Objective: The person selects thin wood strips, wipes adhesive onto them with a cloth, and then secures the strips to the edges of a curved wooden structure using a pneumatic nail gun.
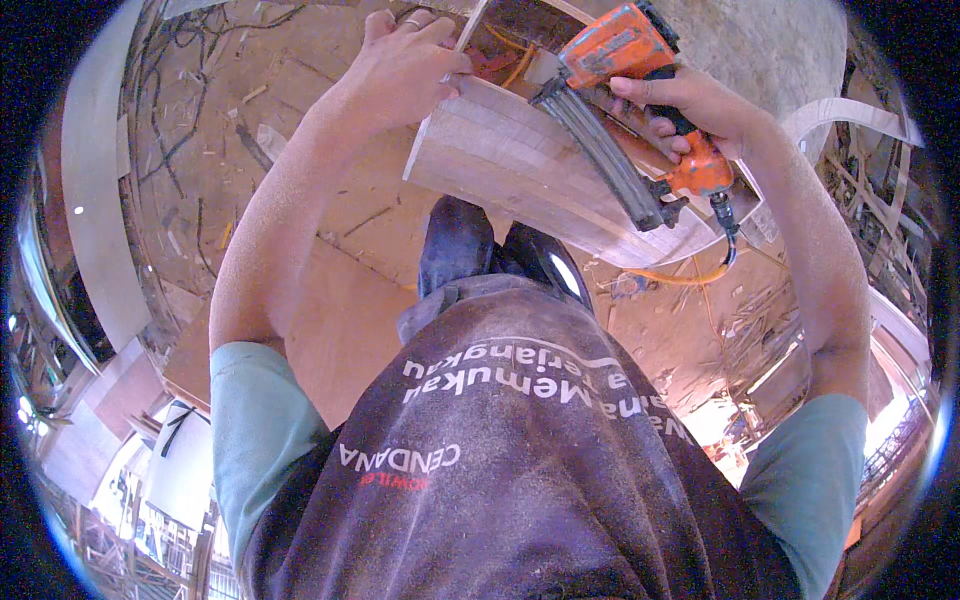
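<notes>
Our shirt [540,450] fronts a crosswise wooden box [510,150]; left hand [412,68] clasps its left end, right hand [700,108] a nailer [615,48] rightward.

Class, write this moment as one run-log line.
left hand: on box's left end; right hand: gripping nail gun; hose: joined to nail gun

Matt, smooth-looking wood box [500,145]; scuffed nail gun [618,48] with dull metal magazine [606,158]; dusty cloth garment [550,490]
</notes>
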`<action>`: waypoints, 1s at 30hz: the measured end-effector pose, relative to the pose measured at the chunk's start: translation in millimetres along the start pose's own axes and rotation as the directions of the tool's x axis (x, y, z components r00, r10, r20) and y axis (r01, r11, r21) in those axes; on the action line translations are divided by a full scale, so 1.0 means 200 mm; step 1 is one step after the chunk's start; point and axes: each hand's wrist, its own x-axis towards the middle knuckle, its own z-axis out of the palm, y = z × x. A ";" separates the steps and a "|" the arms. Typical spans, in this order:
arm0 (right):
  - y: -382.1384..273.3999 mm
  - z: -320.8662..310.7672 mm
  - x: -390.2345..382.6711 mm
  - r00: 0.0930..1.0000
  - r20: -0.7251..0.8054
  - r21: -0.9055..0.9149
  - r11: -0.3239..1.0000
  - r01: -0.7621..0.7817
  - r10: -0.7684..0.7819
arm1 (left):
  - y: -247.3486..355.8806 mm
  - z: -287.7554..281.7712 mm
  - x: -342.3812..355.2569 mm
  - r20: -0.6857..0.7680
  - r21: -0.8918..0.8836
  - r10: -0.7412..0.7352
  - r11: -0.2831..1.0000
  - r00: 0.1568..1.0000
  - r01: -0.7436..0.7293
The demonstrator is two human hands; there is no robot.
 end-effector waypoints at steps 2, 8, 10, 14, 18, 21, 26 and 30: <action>0.00 -0.01 0.00 1.000 0.015 0.001 1.000 0.001 -0.001 | -0.02 0.02 -0.02 -0.171 -0.024 0.114 0.993 0.979 -0.120; 0.02 -0.04 0.03 0.999 0.035 -0.029 0.999 0.033 -0.032 | -0.03 0.03 -0.01 -0.211 -0.039 0.152 0.986 0.966 -0.163; 0.02 -0.04 0.02 0.997 0.067 -0.034 0.998 0.050 -0.048 | -0.04 0.04 -0.01 -0.299 0.073 0.227 0.974 0.927 -0.215; 0.01 -0.01 -0.04 0.999 -0.018 0.006 1.000 0.030 -0.030 | 0.00 0.02 0.02 0.006 0.015 0.048 0.999 0.999 -0.048; 0.18 -0.03 -0.18 0.984 -0.178 0.120 0.993 0.020 0.002 | -0.02 0.09 0.05 -0.082 0.105 0.104 0.990 0.991 -0.095; 0.30 0.03 -0.34 0.941 -0.337 0.156 0.988 0.015 0.039 | -0.02 0.11 0.09 -0.059 0.122 0.088 0.989 0.994 -0.080; 0.60 0.28 -0.49 0.797 -0.595 0.332 0.934 0.131 0.099 | -0.09 0.21 0.13 -0.038 0.060 0.065 0.996 0.997 -0.063; 0.91 0.53 -0.49 0.723 -0.688 0.441 0.833 0.336 0.073 | -0.16 0.18 0.14 0.035 0.073 0.089 0.993 0.995 -0.092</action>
